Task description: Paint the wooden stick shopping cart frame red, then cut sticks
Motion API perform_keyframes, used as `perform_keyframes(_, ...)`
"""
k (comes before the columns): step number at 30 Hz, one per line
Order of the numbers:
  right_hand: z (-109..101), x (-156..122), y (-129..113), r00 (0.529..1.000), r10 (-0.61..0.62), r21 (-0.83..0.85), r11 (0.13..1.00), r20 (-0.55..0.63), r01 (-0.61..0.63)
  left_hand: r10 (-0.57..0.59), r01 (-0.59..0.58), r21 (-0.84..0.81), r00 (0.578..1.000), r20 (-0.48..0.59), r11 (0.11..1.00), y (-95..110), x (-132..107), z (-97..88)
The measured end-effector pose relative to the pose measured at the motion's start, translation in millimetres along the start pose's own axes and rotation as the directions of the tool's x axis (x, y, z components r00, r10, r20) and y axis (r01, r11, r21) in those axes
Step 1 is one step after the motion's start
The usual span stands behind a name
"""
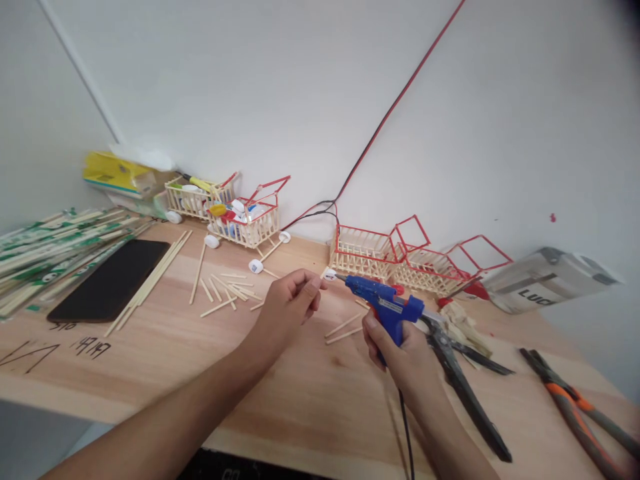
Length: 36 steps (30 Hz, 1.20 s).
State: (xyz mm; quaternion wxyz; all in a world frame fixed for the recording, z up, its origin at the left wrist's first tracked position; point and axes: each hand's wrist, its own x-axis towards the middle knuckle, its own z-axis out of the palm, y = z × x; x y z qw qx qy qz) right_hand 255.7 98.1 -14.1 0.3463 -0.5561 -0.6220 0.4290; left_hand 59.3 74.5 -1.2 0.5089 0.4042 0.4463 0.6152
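My right hand (pixel 395 343) grips a blue hot glue gun (pixel 383 300), nozzle pointing left. Just off the nozzle tip is a small white cap (pixel 329 274). My left hand (pixel 295 297) is pinched closed beside that cap; what sits between its fingertips is too small to make out. Short cut wooden sticks (pixel 227 290) lie scattered left of my left hand, and a few more sticks (pixel 343 325) lie between both hands. Behind them stand small stick-built carts with red handles, one cart (pixel 245 223) filled with bottle caps and another cart (pixel 363 250) without any.
At left are a black phone (pixel 110 280), long sticks (pixel 150 283) and wrapped chopsticks (pixel 55 247). To the right lie a black-handled cutting tool (pixel 465 387), orange-grey pliers (pixel 575 407) and a white container (pixel 545 280). The glue gun's cord (pixel 406 427) runs over the front edge.
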Motion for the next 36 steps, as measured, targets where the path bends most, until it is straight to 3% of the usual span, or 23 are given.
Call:
perform_keyframes(2,0.5,-0.2,-0.4,0.999,-0.009,0.045,0.999,0.032,0.008,0.019,-0.019,0.02,1.0,0.003,1.0,1.4,-2.3,3.5)
perform_keyframes(8,0.3,-3.6,-0.1,0.995,-0.04,0.148,0.989,0.092,0.026,-0.132,0.136,-0.103,0.99,0.051,0.985,-7.0,-4.3,4.9)
perform_keyframes(18,-3.0,-6.8,4.5,0.996,-0.048,0.081,0.996,0.072,0.042,-0.183,0.192,-0.167,0.981,0.067,0.967,-8.9,-2.5,3.1)
perform_keyframes(36,-4.3,-8.2,-2.2,0.997,-0.057,-0.096,0.993,0.043,0.061,-0.163,0.177,-0.169,0.982,0.09,0.97,-10.1,-4.4,2.8)
